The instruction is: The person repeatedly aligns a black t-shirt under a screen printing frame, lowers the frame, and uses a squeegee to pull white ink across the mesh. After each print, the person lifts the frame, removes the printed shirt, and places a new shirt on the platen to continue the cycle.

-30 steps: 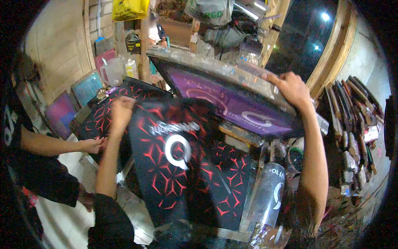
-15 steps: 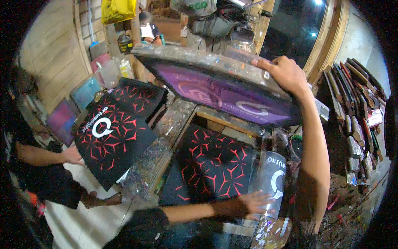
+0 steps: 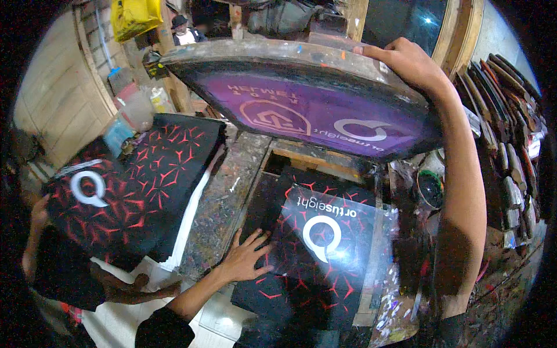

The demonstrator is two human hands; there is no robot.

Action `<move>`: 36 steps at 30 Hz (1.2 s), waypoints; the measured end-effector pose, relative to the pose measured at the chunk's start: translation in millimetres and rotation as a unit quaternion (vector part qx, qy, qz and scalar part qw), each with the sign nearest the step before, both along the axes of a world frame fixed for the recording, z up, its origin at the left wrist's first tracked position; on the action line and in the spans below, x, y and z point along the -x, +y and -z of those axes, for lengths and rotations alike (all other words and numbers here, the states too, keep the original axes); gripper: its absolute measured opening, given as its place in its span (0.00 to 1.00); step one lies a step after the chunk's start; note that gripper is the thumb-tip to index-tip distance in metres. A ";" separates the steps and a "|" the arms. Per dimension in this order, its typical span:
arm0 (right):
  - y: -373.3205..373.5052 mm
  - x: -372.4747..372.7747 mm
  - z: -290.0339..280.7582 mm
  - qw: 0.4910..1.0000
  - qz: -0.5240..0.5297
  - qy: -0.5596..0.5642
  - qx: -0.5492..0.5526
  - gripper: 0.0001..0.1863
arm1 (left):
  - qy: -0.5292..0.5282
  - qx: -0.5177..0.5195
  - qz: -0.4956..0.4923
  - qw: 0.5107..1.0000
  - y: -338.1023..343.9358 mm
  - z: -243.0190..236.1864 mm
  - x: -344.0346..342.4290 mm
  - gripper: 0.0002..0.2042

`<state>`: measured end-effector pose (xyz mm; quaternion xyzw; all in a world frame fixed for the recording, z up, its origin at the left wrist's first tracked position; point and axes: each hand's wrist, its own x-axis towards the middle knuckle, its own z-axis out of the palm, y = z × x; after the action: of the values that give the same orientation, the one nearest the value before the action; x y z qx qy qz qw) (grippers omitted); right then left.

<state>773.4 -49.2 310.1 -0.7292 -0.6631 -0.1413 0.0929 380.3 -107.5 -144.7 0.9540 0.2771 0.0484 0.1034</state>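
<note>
My right hand grips the top bar of a raised printing screen, whose purple mesh carries pale designs. Below it, black fabric with red geometric shapes lies on a board. A clear sheet with a white round logo and lettering lies over part of that fabric. My left hand is open, fingers spread on the dark fabric at the sheet's left side.
A co-worker's hand holds similar printed fabric at left, past a stained worktop. Many stacked wooden-handled squeegees line the right wall, near a bucket. A yellow bag hangs high; another person is beyond the opening.
The printed black piece moved from my left hand toward the co-worker. My left hand went to the right, then back leftward; the clear sheet, earlier curled at the right, now lies over the fabric.
</note>
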 end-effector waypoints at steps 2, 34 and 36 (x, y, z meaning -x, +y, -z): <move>7.6 -13.0 -2.1 1.000 -0.013 0.013 0.007 0.31 | -0.012 -0.027 0.000 1.000 -4.6 -3.8 -9.0 0.35; -16.4 4.9 19.1 0.993 0.043 0.080 -0.073 0.52 | -0.043 -0.042 -0.120 0.991 -62.2 -40.6 -73.1 0.29; -42.0 25.2 22.8 0.992 0.054 0.087 -0.070 0.51 | -0.185 0.017 -0.010 0.982 -93.0 -75.3 -114.1 0.26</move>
<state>748.2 -91.2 287.3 -0.7653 -0.6004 -0.1284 0.1932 494.4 -200.5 -69.4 0.9237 0.2639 0.2208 0.1684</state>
